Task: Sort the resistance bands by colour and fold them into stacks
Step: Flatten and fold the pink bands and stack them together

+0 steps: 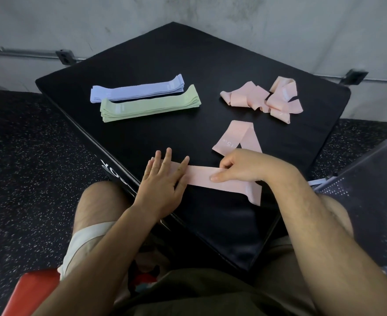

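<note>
Head view looks down on a black tabletop [188, 53] where the sorting is mostly settled and the folding is about two thirds done. A purple stack [137, 90] and a green stack [149, 106] lie flat and tidy side by side, touching, at the far left. No pink stack exists yet. A pink band [201, 176] lies stretched along the near edge, its right end kinked downward. The left hand [165, 179] presses its left end with straight, spread fingers. The right hand [240, 167] holds the middle, thumb laid along the band and fingers curled onto its upper edge, apparently pinching it. Just beyond the right hand a second pink band [235, 137] lies loosely bent. Further back on the right, a pink heap [263, 99] of several tangled bands waits untouched. By my reckoning, all the pink ones still need flattening and stacking.
</note>
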